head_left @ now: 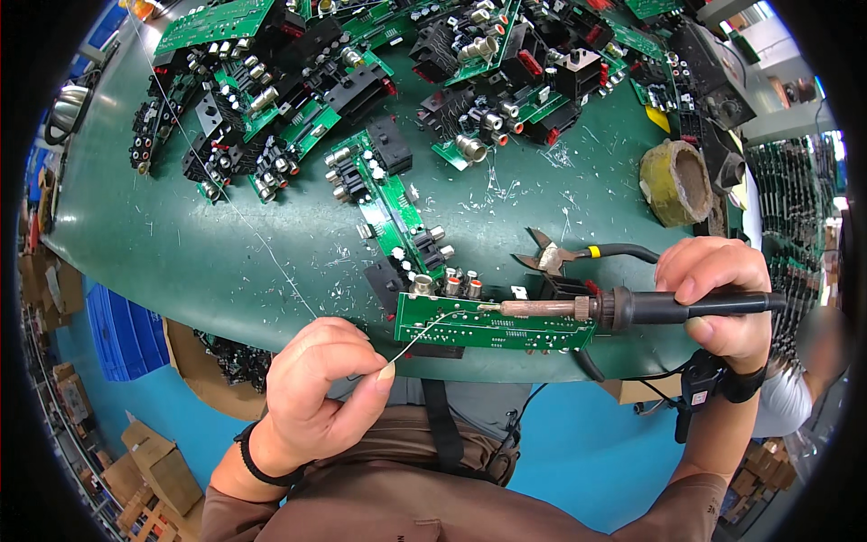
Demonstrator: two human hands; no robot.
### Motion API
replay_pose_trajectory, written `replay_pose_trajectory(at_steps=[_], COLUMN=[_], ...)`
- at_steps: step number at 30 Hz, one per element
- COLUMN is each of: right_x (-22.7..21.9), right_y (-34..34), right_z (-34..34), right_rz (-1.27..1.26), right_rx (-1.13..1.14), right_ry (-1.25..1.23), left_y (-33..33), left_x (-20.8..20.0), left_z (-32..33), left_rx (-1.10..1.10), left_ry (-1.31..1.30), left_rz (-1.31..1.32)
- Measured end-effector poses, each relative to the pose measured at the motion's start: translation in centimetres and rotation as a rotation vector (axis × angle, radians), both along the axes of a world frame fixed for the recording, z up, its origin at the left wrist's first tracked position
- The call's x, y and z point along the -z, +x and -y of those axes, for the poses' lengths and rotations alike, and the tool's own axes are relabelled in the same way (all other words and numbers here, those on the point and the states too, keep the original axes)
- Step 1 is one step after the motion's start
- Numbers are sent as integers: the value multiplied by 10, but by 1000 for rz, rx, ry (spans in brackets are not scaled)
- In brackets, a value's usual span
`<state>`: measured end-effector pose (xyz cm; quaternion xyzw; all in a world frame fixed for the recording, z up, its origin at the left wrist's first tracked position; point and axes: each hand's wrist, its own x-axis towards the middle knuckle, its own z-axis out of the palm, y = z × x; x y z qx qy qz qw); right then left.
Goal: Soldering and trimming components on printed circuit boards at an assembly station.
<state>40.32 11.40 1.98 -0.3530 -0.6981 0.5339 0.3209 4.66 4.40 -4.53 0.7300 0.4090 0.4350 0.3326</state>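
A: Hands?
B: Left hand (316,384) pinched shut on solder wire (417,336); right hand (718,303) wrapped tight round soldering iron (623,308).
A: Board?
B: Green circuit board (492,322) at the tabletop (226,244) near edge, between both hands. Iron tip and wire end meet on it. Cutters (553,258) just behind it, tape roll (677,182) farther back right.

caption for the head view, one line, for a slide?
Right hand holds soldering iron to green circuit board; left hand feeds solder wire.

Electronics assembly workshop: circuit boards (361,81) are piling across green workbench (181,235); soldering iron (632,307) and cutters (551,257) lying ready.
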Motion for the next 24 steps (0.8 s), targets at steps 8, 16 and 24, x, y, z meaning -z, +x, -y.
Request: replay_pose_trajectory(at_steps=[8,16,24], right_x=[0,1,3], right_y=[0,-1,0], right_z=[0,-1,0], right_rz=[-17,-21,-35], right_rx=[22,14,21], right_ry=[-62,-53,-55], left_y=[0,0,0], left_x=[-1,-1,0], left_z=[1,2,2], left_rx=[-11,-8,-10], left_ry=[-10,-16,-9], left_rz=[12,5,16])
